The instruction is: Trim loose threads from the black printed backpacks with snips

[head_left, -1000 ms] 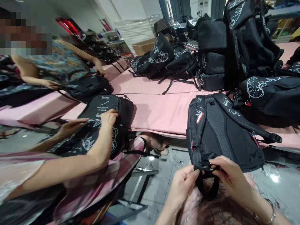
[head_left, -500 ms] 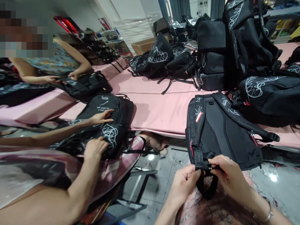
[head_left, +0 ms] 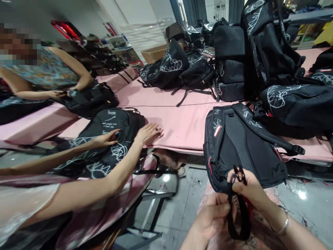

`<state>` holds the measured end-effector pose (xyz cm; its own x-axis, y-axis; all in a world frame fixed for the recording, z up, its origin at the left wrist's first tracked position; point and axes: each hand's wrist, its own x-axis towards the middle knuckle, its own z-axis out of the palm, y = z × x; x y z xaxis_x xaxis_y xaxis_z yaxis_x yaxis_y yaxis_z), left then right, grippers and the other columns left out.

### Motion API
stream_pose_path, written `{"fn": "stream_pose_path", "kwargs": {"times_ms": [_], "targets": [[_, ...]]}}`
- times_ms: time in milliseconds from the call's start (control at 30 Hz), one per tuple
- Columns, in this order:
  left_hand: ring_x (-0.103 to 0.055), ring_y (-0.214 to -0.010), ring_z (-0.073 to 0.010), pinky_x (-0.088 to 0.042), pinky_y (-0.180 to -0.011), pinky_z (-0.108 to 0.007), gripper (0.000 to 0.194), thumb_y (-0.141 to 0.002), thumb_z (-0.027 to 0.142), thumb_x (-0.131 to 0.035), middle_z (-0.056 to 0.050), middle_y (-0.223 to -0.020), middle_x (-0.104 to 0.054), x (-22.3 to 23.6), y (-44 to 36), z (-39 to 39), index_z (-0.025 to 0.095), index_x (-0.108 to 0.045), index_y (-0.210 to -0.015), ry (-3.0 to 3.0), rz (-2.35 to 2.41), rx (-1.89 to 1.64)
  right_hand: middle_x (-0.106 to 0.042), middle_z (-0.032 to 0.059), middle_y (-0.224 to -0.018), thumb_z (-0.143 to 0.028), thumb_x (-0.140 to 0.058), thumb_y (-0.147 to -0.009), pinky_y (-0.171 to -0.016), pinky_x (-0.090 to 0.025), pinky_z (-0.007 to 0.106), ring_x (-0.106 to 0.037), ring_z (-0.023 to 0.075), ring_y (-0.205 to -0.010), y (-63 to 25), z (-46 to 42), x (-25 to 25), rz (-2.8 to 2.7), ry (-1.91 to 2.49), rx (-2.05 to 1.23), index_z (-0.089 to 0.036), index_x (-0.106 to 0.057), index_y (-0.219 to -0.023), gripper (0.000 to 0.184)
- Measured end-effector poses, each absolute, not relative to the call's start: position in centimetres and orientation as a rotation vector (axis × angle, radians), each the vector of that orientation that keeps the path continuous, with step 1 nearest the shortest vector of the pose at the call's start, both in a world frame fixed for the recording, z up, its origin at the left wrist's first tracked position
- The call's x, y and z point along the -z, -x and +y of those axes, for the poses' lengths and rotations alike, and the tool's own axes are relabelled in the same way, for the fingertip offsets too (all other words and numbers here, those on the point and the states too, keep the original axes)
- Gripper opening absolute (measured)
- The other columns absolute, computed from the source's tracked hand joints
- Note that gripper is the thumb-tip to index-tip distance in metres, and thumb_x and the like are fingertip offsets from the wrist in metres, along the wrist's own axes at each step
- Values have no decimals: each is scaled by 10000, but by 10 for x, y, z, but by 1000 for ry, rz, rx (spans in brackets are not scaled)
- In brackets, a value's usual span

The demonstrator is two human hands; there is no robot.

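A black backpack [head_left: 244, 146] with white scribble print lies back-side up, hanging over the front edge of the pink table [head_left: 179, 121]. A black webbing strap [head_left: 238, 211] with a buckle at its end hangs from it in a loop. My right hand [head_left: 247, 187] is closed on the strap just below the buckle, holding it up. Lower down, my left hand [head_left: 215, 215] pinches the same strap. A metal bangle sits on my right wrist.
At left, a person's hands [head_left: 125, 137] rest on another black backpack [head_left: 109, 139]. Farther back, a second person handles a dark bag [head_left: 88, 99]. Several black backpacks [head_left: 262, 52] pile at the back right. A cardboard box [head_left: 154, 52] stands behind. Grey floor lies below.
My right hand has lifted the buckle end upward while my left hand slid down the strap. The neighbouring person's hand moved from the backpack onto the pink table.
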<state>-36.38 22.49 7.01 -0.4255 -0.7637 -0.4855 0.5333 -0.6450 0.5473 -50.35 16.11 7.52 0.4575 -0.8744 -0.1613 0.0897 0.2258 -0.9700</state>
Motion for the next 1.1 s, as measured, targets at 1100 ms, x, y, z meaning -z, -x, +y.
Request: {"fn": "stream_pose_path", "kwargs": {"times_ms": [1100], "targets": [[-530,-665,-144,-431,-709,-255,260,-684,338,-686,-41,-707,-635,-76,355,227,138,-713,-849,-1429,-647,1423,-597,52,-803,-140,-416,-880,-616,-332,284,-483,161,-696,527,162,-71,894,2521,810,-183,-580,-1014,216]]}}
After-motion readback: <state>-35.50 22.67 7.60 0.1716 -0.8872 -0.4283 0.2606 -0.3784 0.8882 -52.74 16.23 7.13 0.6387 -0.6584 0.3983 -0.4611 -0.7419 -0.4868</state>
